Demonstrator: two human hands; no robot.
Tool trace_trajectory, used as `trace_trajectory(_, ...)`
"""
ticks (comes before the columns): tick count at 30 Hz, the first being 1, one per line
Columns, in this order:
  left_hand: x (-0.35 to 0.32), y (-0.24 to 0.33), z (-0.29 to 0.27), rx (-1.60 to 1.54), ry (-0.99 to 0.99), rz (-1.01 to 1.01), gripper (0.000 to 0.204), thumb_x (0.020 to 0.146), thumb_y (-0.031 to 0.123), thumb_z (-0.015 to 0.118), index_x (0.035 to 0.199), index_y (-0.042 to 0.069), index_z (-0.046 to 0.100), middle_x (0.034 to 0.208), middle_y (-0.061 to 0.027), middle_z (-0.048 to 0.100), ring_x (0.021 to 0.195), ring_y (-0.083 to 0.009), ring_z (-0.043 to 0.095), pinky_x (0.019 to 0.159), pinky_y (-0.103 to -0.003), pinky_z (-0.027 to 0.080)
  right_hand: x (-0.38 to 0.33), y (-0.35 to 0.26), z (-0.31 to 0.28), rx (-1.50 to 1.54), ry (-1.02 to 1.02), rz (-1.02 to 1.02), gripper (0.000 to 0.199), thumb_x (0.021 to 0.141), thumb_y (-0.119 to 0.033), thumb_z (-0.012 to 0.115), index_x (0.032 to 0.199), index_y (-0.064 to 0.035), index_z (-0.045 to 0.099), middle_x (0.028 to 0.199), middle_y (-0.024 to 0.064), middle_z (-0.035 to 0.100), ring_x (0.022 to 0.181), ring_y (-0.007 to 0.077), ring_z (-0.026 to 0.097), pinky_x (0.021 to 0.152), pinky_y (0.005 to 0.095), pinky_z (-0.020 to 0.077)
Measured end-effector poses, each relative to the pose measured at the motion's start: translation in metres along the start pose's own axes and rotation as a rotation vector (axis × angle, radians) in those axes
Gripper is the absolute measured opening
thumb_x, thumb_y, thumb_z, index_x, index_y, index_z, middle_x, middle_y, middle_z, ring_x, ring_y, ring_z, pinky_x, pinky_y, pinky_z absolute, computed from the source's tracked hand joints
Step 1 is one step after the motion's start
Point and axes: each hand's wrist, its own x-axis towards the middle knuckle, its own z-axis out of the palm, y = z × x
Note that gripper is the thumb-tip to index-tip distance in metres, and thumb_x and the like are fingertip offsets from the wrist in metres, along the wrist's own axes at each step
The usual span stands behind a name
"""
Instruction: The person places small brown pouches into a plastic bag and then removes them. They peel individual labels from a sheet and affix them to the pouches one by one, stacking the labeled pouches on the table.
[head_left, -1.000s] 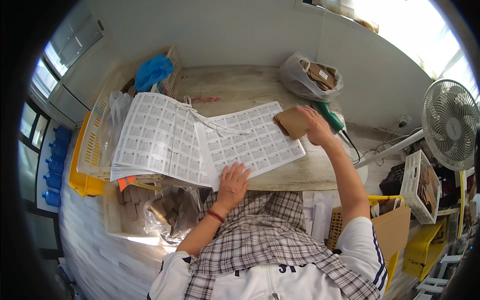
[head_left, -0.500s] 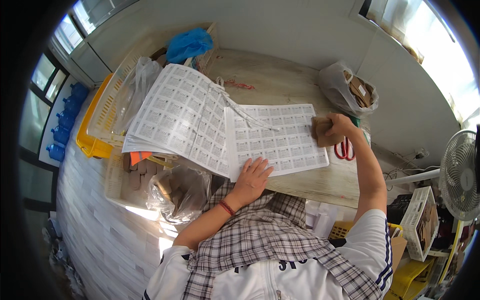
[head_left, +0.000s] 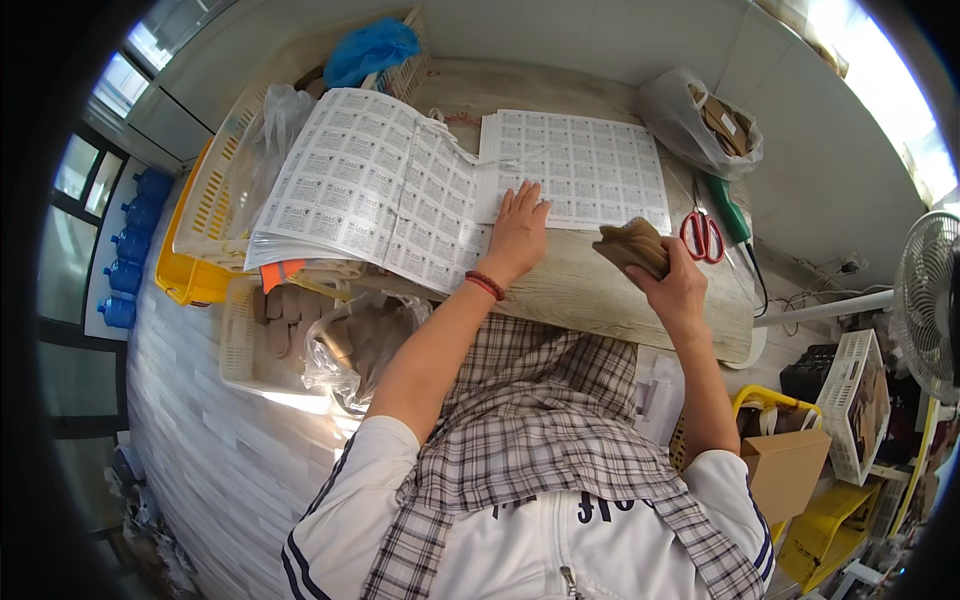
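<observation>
My left hand (head_left: 520,238) lies flat, fingers stretched, on the lower left part of a stack of printed white sheets (head_left: 600,175) on the table. In my right hand (head_left: 680,290) is a small bundle of brown flat pieces (head_left: 638,248), gripped at one end and raised near the sheets' lower right corner. What the pieces are made of I cannot tell. A second, thicker pile of printed sheets (head_left: 350,190) slopes at the left, with white cord lying across where the two piles meet. Red-handled scissors (head_left: 702,237) lie to the right of my right hand.
A green-handled tool (head_left: 728,208) with a black cord lies by the scissors. A plastic bag of brown pieces (head_left: 700,122) stands at the back right. Left are a cream basket (head_left: 212,215) and a lower crate of brown pieces (head_left: 245,355). A fan (head_left: 925,300) stands at right.
My right hand has brought the brown bundle off the sheets' right edge, nearer to me. The right-hand sheets lie farther from me, my left hand still on them. The view has shifted.
</observation>
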Motion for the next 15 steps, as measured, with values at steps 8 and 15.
trace_trajectory(8, -0.050, 0.063, -0.021, -1.471, -0.144, -0.180, 0.066, 0.077, -0.008, 0.049, 0.141, 0.004, 0.040, 0.139, -0.0099, 0.048, 0.135, -0.0202, 0.042, 0.115, -0.034, 0.030, -0.035, -0.002, 0.111, 1.042, 0.058, 0.290, 0.068, 0.072, -0.001, 0.085, 0.126, -0.0045, 0.045, 0.113, 0.0068, 0.058, 0.103, 0.0172, 0.059, 0.091, 0.0302, 0.0520)
trace_trajectory(15, -0.061, 0.062, -0.005, -1.395, -0.047, -0.205, 0.057, 0.082, -0.007, 0.055, 0.134, 0.004, 0.035, 0.127, -0.0082, 0.051, 0.124, -0.0177, 0.047, 0.108, -0.034, 0.037, -0.047, -0.016, 0.113, 1.107, 0.145, 0.251, 0.100, 0.070, -0.002, 0.087, 0.150, -0.0064, 0.027, 0.125, 0.0083, 0.051, 0.115, 0.0213, 0.054, 0.100, 0.0335, 0.0480)
